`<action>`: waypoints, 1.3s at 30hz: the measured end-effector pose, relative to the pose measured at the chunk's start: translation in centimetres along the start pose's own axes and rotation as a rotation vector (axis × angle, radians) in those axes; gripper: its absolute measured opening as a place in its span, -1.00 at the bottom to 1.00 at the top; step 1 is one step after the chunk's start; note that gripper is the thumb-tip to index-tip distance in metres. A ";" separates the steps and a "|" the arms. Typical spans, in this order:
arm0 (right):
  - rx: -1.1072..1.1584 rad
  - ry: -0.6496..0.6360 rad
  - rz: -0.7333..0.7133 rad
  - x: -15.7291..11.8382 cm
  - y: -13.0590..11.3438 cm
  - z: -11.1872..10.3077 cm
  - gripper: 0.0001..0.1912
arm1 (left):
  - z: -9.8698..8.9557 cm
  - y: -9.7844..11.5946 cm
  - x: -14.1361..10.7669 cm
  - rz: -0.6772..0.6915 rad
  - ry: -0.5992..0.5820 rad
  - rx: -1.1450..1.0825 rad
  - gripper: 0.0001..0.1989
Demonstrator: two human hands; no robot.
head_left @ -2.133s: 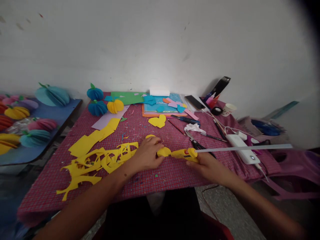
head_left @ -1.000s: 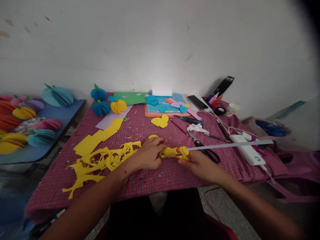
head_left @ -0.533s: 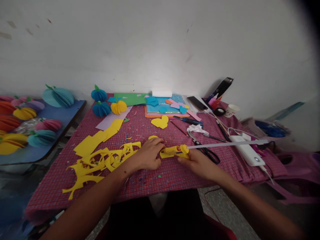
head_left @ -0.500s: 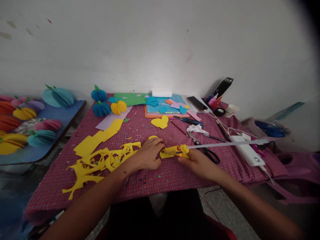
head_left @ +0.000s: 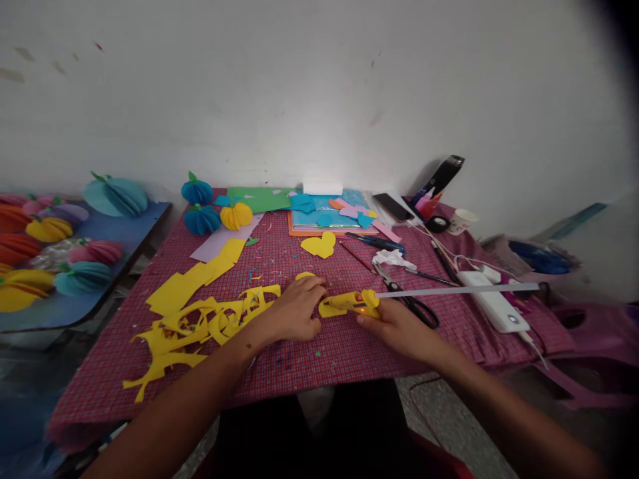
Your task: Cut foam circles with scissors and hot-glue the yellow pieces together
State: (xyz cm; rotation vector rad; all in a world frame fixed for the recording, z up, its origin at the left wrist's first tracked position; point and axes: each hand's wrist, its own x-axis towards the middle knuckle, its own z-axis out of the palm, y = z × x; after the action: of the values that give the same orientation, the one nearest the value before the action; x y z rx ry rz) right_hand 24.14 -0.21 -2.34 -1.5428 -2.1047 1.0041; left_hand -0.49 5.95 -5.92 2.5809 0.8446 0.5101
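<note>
My right hand (head_left: 397, 327) is wrapped round a yellow glue gun (head_left: 357, 301), whose nozzle points left and whose long whitish glue stick (head_left: 449, 290) sticks out to the right. Under the nozzle lies a small yellow paper piece (head_left: 330, 310). My left hand (head_left: 301, 309) rests on the cloth just left of the nozzle, fingers bent and close together; whatever lies beneath them is hidden. Another yellow piece (head_left: 304, 275) shows behind its fingers. Yellow paper scraps (head_left: 200, 326) lie left of my left hand, and more yellow cut shapes (head_left: 319, 245) sit farther back.
Scissors (head_left: 422, 311), a white power strip (head_left: 494, 309) with cables, a phone (head_left: 393, 207), black tape (head_left: 438, 223), a paper cup (head_left: 462, 221) and a dark bottle (head_left: 445, 176) are at the right. Paper pumpkins (head_left: 202, 219) stand back left; more sit on a blue table (head_left: 144, 223).
My left hand has shifted very slightly left, away from the nozzle. The glue gun and my right hand have barely moved, and the glue stick's far end is slightly lower.
</note>
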 end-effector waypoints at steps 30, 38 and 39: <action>-0.116 0.118 0.037 -1.0 1.7 -1.7 -0.76 | 0.1 0.0 0.0 -0.018 -0.011 0.004 -0.53; -0.088 0.129 0.021 -0.8 1.6 -1.3 -0.75 | 0.0 0.0 0.0 -0.007 -0.004 0.000 -0.56; -0.092 0.133 0.029 -0.7 1.5 -1.2 -0.75 | 0.0 0.0 0.0 -0.008 -0.005 0.000 -0.57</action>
State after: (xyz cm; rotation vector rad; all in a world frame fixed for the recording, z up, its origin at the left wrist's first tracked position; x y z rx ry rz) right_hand 26.17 -0.20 -2.49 -1.6404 -2.0673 0.8005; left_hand -0.45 5.94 -5.95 2.5769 0.8535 0.5014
